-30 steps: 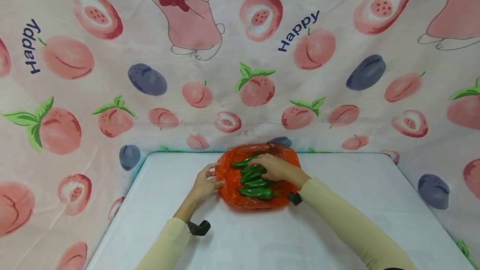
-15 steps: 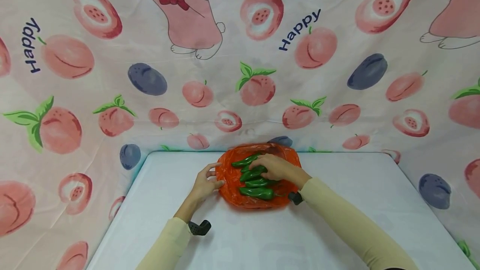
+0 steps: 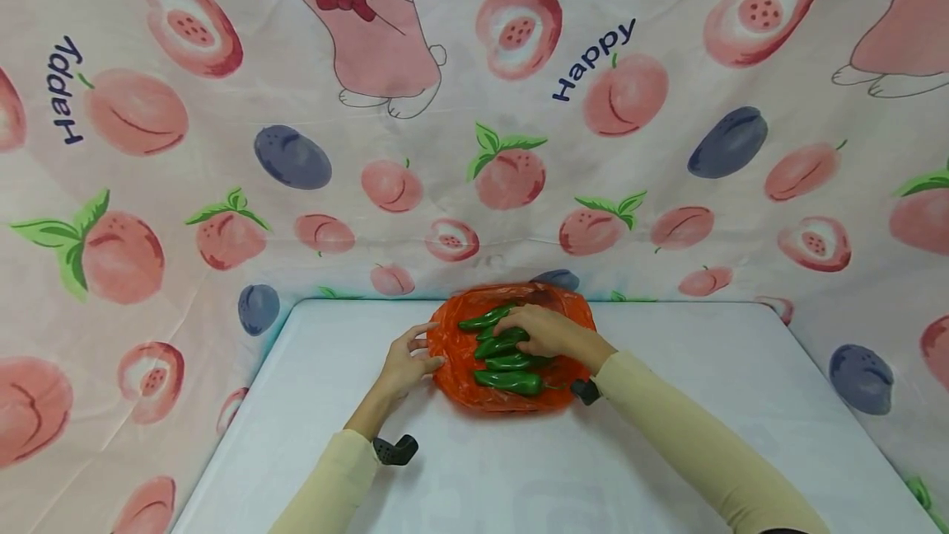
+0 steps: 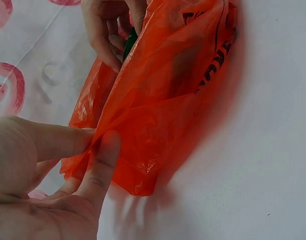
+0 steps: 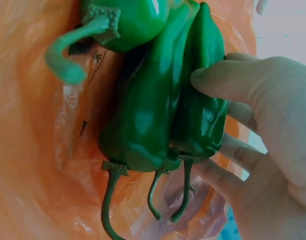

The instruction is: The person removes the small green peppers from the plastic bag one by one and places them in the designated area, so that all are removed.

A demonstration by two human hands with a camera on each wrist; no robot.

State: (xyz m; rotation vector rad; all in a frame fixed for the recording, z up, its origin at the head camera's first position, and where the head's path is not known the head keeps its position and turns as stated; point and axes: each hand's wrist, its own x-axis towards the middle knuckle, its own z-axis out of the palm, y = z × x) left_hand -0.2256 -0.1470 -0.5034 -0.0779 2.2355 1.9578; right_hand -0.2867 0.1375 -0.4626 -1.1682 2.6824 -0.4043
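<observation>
Several glossy green chili peppers [image 3: 507, 383] lie side by side in an orange-red plastic bag [image 3: 454, 381], which is spread wide at its mouth. My left hand [image 3: 404, 365] is at the bag's left side. In the left wrist view its thumb and finger pinch the thin plastic edge. Over the bag's far right part, my right hand [image 3: 549, 331] reaches in among the peppers. The right wrist view has its thumb on a green pepper [image 5: 207, 42] and its other fingers around the far side, partly hidden. Curved stems hang from the peppers there.
The bag rests on a white table [image 3: 474, 476] close to its back edge. A fruit-printed cloth [image 3: 460, 163] hangs behind and beside it. A black wrist device [image 3: 395, 451] sits at the left cuff, and another black device [image 3: 585, 391] at the right.
</observation>
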